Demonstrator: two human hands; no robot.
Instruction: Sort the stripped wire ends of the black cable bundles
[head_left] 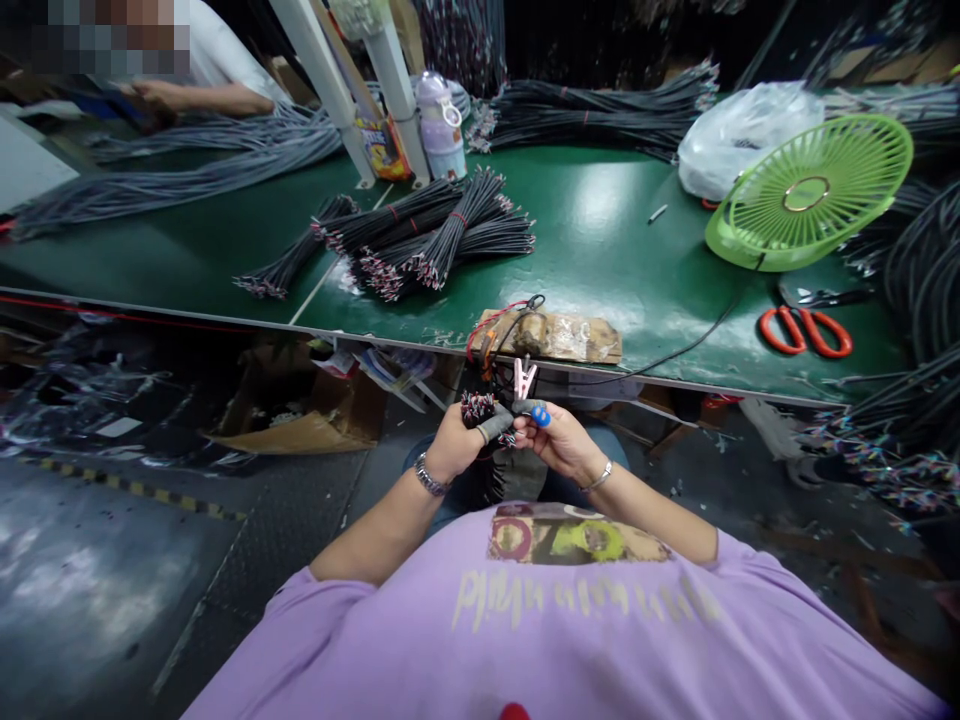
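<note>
My left hand [454, 442] is closed around a bundle of black cables [478, 408] with red and white wire ends, and the bundle hangs below the bench edge. Dark covers sit on its thumb. Close beside it, my right hand [566, 440] pinches at some coloured wire ends [510, 438]; the exact grip is partly hidden. A blue band [540, 415] is around one of its fingertips. Just above both hands, a pale pink clip [525, 378] points up at the bench edge, in front of a taped wooden block [574, 337] with red and black leads.
On the green bench [600, 200] lie tied cable bundles [427, 235], red-handled scissors [806, 330], a green fan [810, 190], a plastic bag [742, 135] and a bottle [441, 125]. Another person's arm [217, 98] is at the far left. A cardboard box [315, 400] stands below.
</note>
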